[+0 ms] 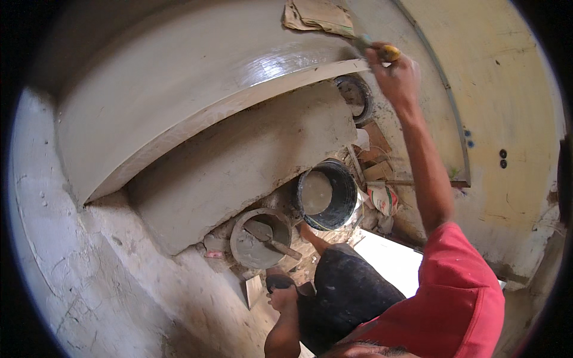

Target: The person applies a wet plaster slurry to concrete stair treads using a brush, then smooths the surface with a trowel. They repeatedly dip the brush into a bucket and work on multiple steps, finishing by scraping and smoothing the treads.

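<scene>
My right hand (396, 77) is raised, closed round the yellow handle of a tool (388, 52) with a blurred, greyish head, at the far end of a smooth grey plastered surface (197, 65) with a wet sheen. Folded brown paper (316, 15) lies on that surface just beyond the tool. My left hand (283, 295) is low by my dark shorts, closed round a dark object (279, 280) that I cannot make out. Above it stand a bucket of grey mortar (256, 250) with a trowel (274, 244) in it and a black bucket of grey water (316, 192).
A lower grey step (245, 155) runs beneath the curved edge. Another dark bucket (351, 95), wood scraps (376, 143), a sack (382, 200) and a white board (388, 265) lie at the right. Rough walls (51, 227) stand at the left, a yellowish wall (501, 95) at the right.
</scene>
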`<state>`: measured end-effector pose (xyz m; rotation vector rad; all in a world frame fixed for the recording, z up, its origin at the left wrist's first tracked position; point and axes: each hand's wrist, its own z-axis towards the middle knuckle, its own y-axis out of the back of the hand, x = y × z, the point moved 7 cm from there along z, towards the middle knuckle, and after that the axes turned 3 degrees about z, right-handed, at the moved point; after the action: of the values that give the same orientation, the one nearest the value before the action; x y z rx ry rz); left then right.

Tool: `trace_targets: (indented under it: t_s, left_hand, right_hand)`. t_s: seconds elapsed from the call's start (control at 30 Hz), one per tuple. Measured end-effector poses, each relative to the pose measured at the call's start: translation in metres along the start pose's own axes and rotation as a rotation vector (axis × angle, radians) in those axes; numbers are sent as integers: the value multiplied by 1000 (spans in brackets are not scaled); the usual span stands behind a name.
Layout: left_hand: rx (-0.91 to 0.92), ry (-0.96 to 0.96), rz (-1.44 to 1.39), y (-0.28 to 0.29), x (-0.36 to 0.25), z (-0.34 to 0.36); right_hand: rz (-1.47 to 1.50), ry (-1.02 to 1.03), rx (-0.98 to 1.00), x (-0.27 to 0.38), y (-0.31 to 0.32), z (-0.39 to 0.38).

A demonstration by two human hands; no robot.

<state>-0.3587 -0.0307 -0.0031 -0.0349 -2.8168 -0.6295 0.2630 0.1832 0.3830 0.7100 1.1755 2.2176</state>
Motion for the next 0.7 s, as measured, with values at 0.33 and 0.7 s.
trace_targets:
  t_s: [0.33, 0.7]
  left_hand:
    - [-12, 1, 58, -7, -1, 8]
    - [10, 3, 71, -12, -8, 1]
  right_hand:
    - [40, 364, 83, 130, -55, -39]
    - [1074, -400, 320, 18, -86, 13]
